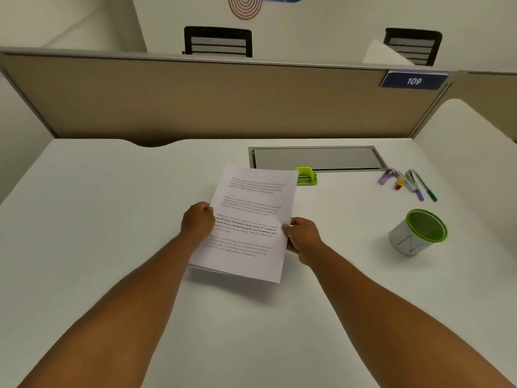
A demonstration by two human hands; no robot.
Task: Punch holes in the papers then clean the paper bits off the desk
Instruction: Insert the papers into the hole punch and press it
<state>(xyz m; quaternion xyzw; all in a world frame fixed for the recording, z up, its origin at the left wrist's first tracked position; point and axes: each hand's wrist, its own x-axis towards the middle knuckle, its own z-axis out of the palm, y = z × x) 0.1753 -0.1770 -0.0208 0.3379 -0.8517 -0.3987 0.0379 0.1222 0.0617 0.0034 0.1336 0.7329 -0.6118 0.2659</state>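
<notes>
White desk (112, 247), matte, bare over most of its near half. A curved notch cut into its far edge, left of centre. Grey metal cable hatch (316, 158) set flush into the top near the far edge, lid down.

Papers (249, 222): a thin stack of printed sheets, held over the middle of the desk, its shadow falling on the top below the near edge. Left hand (197, 221) grips the left edge, fingers curled shut on it. Right hand (303, 238) pinches the right edge, thumb on top.

Green hole punch (306, 176) stands just beyond the far right corner of the stack, partly hidden by it, close to the hatch.

Far right: a loose cluster of a stapler (411, 182), pens (426, 189) and small coloured bits, too small to name fully. Nearer, a white cup with a green rim (419, 232), upright, well apart from the stack.

Tan partition (195, 99) runs along the back of the desk, grey-capped; blue plate (414, 80) reading 109 at its right end. Beyond it, two black chair backs (218, 42) against pale walls.
</notes>
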